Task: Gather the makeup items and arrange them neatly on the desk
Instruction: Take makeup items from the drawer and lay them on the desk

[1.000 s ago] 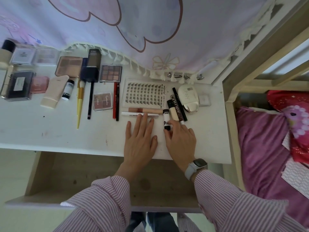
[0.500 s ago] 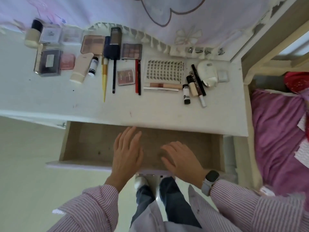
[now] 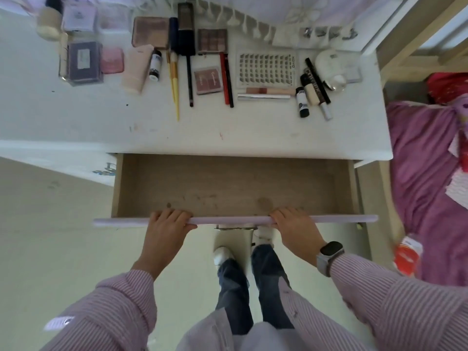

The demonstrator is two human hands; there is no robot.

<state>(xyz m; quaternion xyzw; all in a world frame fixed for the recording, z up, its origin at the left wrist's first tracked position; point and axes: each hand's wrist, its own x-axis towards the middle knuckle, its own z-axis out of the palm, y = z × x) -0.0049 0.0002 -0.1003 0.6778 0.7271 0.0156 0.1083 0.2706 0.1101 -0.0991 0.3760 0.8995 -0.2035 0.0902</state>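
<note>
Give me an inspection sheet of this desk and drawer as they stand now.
Surface: white desk, scuffed, front half bare.
Job's things: makeup laid in a row along the back: palettes, yellow brush, red pencils, lash tray, small tubes.
Clutter: open drawer, nothing seen inside.
Hands: left hand and right hand both grip the drawer's lilac front edge.
Cables: nothing seen.
Surroundings: curtain behind, purple bedding to the right, pale floor.
</note>
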